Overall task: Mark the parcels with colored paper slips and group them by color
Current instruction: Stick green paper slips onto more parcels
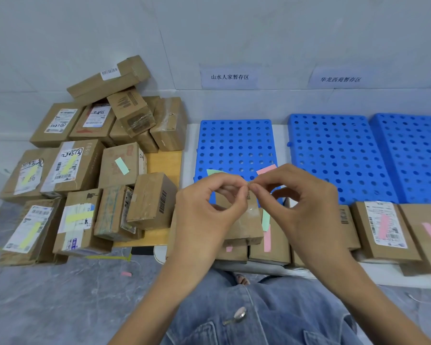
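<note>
As both hands meet in front of the seated person, the left hand (209,207) and right hand (296,195) each pinch thumb and forefinger on one tiny scrap (248,186), with the other fingers loosely curled. I can't tell whether it is paper or tape. Just beneath them a cardboard parcel (241,227) carries a green slip (266,219).

The slips look feather-light and limp, best taken by one end. The parcel seems stiff and its taped top slick, so grip its sides.

To the left, stacked boxes (80,165) wear yellow slips (79,216). Farther off lies a blue pallet (234,140). The wall signs read 山水人家暂存区 (230,77) and 华龙西苑暂存区 (341,79).
</note>
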A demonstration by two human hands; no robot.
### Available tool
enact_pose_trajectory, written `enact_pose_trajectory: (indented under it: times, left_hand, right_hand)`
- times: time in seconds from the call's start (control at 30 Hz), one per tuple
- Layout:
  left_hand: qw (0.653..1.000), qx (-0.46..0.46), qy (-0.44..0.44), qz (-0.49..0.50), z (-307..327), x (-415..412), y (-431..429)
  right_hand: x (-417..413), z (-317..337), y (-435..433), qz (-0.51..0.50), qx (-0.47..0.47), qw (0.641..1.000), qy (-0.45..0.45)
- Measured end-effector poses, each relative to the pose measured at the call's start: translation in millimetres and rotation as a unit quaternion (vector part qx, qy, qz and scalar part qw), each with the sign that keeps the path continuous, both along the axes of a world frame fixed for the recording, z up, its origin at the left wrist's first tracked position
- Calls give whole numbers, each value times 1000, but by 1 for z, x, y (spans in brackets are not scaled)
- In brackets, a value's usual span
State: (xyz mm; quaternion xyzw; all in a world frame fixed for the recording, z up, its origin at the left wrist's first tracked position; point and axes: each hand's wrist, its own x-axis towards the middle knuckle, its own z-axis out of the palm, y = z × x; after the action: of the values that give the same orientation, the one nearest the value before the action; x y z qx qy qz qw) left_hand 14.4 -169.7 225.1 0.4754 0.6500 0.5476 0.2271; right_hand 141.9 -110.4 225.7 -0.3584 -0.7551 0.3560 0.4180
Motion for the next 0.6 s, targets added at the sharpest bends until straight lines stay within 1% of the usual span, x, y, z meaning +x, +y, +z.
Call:
enact_pose_trajectory:
  times: [0.13,0.27,0.4,0.6]
  left_hand:
    - [1000,4,28,12,-1,5,-1]
    - [1000,-3,-3,13,-3,8,0]
    - [999,-17,-48,-8,-7,7,3]
    - [986,-35,-158,-43,-14,7,7]
  right_hand:
    - [1,1,-1,-3,-37,999,-2]
    - [4,1,1,7,-131,991,16]
    - [3,-2,1,6,-158,987,22]
    - [0,-10,3,0,-183,982,39]
